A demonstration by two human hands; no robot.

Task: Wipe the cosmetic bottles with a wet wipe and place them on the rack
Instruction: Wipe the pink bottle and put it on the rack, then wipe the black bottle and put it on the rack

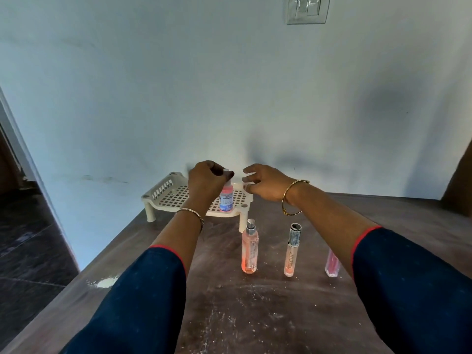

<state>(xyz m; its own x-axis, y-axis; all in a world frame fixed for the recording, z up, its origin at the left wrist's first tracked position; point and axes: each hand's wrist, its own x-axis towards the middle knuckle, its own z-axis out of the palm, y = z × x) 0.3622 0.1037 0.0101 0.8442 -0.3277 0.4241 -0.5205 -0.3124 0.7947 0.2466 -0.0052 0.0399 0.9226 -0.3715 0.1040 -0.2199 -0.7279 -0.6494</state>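
Head view: a person's left hand [208, 180] pinches the cap of a small pink bottle [226, 199] standing on the white rack [163, 194], the right hand [265, 182] loose and empty beside it, while a spray bottle [249, 249], slim tube [292, 251] and pink vial [332, 263] on the table [255, 315] apparently await wiping.

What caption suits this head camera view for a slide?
Left hand grips a labelled bottle on the white rack, right hand open beside it; three bottles wait on the table.
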